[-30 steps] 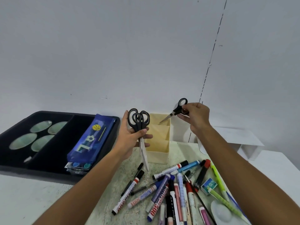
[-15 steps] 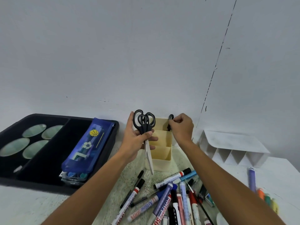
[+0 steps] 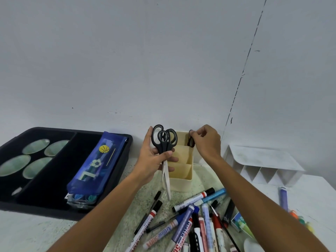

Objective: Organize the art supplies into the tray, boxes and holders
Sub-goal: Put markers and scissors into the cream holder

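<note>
My left hand [image 3: 154,160] grips two large black-handled scissors [image 3: 163,142] by the handles, blades pointing down, just left of the cream holder [image 3: 181,171]. My right hand [image 3: 207,140] pinches the black handle of a small pair of scissors [image 3: 190,141] that stands blades-down in the holder's rear compartment. Only its handle loops show. A heap of whiteboard markers and pens [image 3: 190,220] lies on the table in front of the holder.
A black tray [image 3: 45,179] at left has round green paint wells and a blue pencil case [image 3: 94,166] leaning in it. A white compartment organizer [image 3: 263,166] lies at right. Highlighters [image 3: 298,219] and a small box [image 3: 238,219] lie near my right forearm.
My right hand has brought the small scissors from above the holder down into its rear compartment. My left hand kept hold of the large scissors and barely moved.
</note>
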A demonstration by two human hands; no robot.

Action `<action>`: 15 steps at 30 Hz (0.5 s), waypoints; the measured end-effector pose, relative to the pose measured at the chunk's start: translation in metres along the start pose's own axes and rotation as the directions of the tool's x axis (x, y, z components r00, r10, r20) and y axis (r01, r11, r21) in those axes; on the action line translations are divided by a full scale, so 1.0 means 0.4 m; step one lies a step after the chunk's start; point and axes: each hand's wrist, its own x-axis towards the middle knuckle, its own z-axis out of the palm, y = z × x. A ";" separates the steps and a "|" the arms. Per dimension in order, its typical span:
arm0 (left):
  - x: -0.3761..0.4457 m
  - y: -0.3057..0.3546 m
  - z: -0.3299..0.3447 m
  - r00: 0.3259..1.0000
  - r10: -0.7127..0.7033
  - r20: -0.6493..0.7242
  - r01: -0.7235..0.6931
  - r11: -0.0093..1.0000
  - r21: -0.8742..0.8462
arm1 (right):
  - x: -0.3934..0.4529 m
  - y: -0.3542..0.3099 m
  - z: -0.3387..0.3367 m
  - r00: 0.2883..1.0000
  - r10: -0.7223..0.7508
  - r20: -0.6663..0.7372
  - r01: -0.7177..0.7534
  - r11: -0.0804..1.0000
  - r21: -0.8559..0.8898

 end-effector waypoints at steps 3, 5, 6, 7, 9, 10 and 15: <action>-0.004 0.003 0.005 1.000 -0.004 0.023 0.003 1.000 0.014 | -0.020 -0.057 -0.030 0.987 -0.151 0.063 0.137 0.974 0.183; -0.007 0.005 0.009 0.999 -0.008 0.038 0.007 1.000 0.018 | -0.027 -0.097 -0.043 0.957 -0.152 0.246 0.088 0.963 0.254; -0.009 0.006 0.011 0.999 -0.011 0.044 0.010 1.000 0.018 | -0.030 -0.112 -0.047 0.931 -0.123 0.343 0.036 0.967 0.250; -0.010 0.007 0.012 0.999 -0.016 0.047 0.015 1.000 0.016 | -0.030 -0.120 -0.048 0.904 -0.090 0.417 -0.012 0.972 0.234; -0.013 0.011 0.016 0.999 -0.031 0.040 0.031 1.000 0.000 | -0.031 -0.126 -0.050 0.875 -0.042 0.482 -0.074 0.973 0.220; -0.013 0.013 0.016 0.999 -0.039 0.035 0.039 0.999 -0.012 | -0.031 -0.126 -0.050 0.872 -0.025 0.489 -0.100 0.969 0.228; -0.010 0.028 0.015 0.997 -0.070 0.045 0.070 0.998 -0.002 | -0.032 -0.124 -0.045 0.859 0.047 0.510 -0.184 0.958 0.221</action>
